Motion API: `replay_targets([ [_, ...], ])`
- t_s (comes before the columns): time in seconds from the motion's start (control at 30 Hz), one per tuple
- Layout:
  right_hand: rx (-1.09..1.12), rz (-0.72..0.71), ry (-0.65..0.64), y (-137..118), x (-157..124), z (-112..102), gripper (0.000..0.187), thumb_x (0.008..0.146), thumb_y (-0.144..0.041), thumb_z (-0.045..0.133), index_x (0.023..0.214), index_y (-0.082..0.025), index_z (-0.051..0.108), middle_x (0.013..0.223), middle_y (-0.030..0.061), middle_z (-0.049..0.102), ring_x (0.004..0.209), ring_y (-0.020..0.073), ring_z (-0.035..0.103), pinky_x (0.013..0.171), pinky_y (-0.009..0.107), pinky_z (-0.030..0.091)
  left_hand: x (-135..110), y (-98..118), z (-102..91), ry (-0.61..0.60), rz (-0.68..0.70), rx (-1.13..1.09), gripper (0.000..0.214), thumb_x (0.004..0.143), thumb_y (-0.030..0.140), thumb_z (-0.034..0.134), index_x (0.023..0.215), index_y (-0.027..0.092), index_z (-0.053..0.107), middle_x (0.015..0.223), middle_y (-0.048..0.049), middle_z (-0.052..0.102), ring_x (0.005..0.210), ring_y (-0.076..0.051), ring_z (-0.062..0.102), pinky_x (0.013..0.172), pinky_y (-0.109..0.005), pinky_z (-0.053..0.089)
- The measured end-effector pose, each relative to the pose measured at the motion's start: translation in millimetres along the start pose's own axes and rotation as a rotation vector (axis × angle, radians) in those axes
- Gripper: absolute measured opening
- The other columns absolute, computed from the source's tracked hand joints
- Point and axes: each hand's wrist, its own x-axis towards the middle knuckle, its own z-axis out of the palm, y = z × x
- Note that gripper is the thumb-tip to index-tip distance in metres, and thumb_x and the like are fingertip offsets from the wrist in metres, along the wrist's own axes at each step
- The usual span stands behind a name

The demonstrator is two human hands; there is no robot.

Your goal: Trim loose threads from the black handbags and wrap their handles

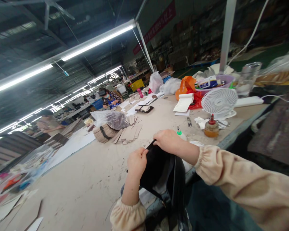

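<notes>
My left hand [136, 162] and my right hand [167, 141] both pinch the top edge of a black bag-like piece [159, 170] held upright at the near edge of the worktable [86, 173]. The left fingers curl over its left corner. The right hand grips its upper right edge. Both sleeves are beige with gathered cuffs. The lower part of the black piece hangs below the table edge.
Stacks of tan card pieces [125, 133] and a plastic bag [110, 119] lie mid-table. A glue bottle [211, 126], a small white fan [219, 101], a paper pad [183, 102] and an orange bag [186, 85] stand at the right. Other people [108, 96] work farther along.
</notes>
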Motion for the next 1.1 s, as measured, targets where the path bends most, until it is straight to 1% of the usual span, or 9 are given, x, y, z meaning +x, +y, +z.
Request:
replay_targets([
  [0.2,0.001,-0.009,-0.007,0,0,-1,0.023,0.081,-0.035,0.052,0.082,-0.018,0.068,0.085,0.0088,0.069,0.08,0.0232,0.063,0.064,0.028,0.045,-3,5,-0.8,0.001,-0.021,0.034,0.03,0.086,0.035,0.042,0.066,0.02,0.057,0.058,-0.0001,0.057,0.057,-0.013,0.047,0.054,-0.024,0.024],
  [0.4,-0.023,-0.004,-0.011,-1,-1,-4,0.024,0.082,-0.035,0.051,0.084,-0.017,0.068,0.086,0.01,0.069,0.08,0.0242,0.064,0.064,0.03,0.046,-2,10,-6.6,-0.049,-0.037,0.065,0.031,0.087,0.035,0.041,0.069,0.02,0.061,0.062,-0.0016,0.061,0.059,-0.014,0.051,0.054,-0.024,0.026],
  [0.53,-0.025,0.011,-0.041,-3,-1,-4,0.024,0.082,-0.035,0.051,0.087,-0.017,0.068,0.089,0.0109,0.068,0.083,0.0243,0.063,0.066,0.03,0.047,7,17,-12.0,-0.118,0.018,0.035,0.027,0.088,0.035,0.043,0.082,0.022,0.066,0.072,-0.0029,0.067,0.067,-0.015,0.057,0.059,-0.024,0.031],
  [0.6,-0.02,0.016,-0.047,-4,0,-3,0.024,0.083,-0.032,0.049,0.088,-0.017,0.067,0.09,0.0114,0.068,0.085,0.0243,0.063,0.068,0.031,0.047,15,23,-11.3,-0.127,0.045,0.017,0.026,0.088,0.034,0.043,0.091,0.023,0.067,0.08,-0.004,0.069,0.073,-0.016,0.059,0.063,-0.025,0.034],
  [0.67,-0.017,0.022,-0.042,-4,0,-3,0.024,0.084,-0.027,0.046,0.088,-0.017,0.067,0.089,0.0115,0.068,0.084,0.024,0.063,0.068,0.031,0.047,22,30,-7.9,-0.116,0.053,0.025,0.025,0.088,0.032,0.044,0.095,0.023,0.066,0.086,-0.0052,0.07,0.078,-0.016,0.061,0.066,-0.025,0.035],
  [0.73,-0.013,0.027,-0.038,-3,0,-3,0.024,0.084,-0.024,0.045,0.087,-0.016,0.067,0.089,0.0113,0.068,0.083,0.0235,0.063,0.067,0.03,0.047,27,35,-3.4,-0.096,0.063,0.056,0.023,0.087,0.029,0.045,0.094,0.022,0.066,0.087,-0.0062,0.07,0.08,-0.017,0.061,0.067,-0.025,0.036],
  [0.8,0.001,0.016,-0.032,-1,-2,-4,0.022,0.082,-0.024,0.046,0.087,-0.017,0.067,0.089,0.0107,0.068,0.084,0.0234,0.063,0.068,0.03,0.047,28,37,0.7,-0.084,0.08,0.089,0.022,0.086,0.028,0.046,0.09,0.021,0.067,0.084,-0.007,0.069,0.079,-0.017,0.061,0.066,-0.026,0.035],
  [0.93,0.028,-0.008,0.006,5,-8,-5,0.022,0.08,-0.024,0.048,0.089,-0.017,0.066,0.09,0.0102,0.068,0.084,0.0232,0.063,0.069,0.03,0.046,25,35,4.3,-0.062,0.08,0.102,0.023,0.086,0.027,0.045,0.086,0.02,0.067,0.082,-0.0067,0.069,0.077,-0.017,0.06,0.064,-0.026,0.034],
  [1.1,0.038,0.032,0.022,10,-13,-5,0.024,0.081,-0.033,0.05,0.089,-0.017,0.066,0.091,0.0099,0.067,0.085,0.0238,0.062,0.07,0.03,0.045,25,33,5.0,-0.053,0.06,0.077,0.022,0.085,0.029,0.046,0.083,0.02,0.066,0.078,-0.0051,0.068,0.073,-0.016,0.059,0.062,-0.026,0.032],
])
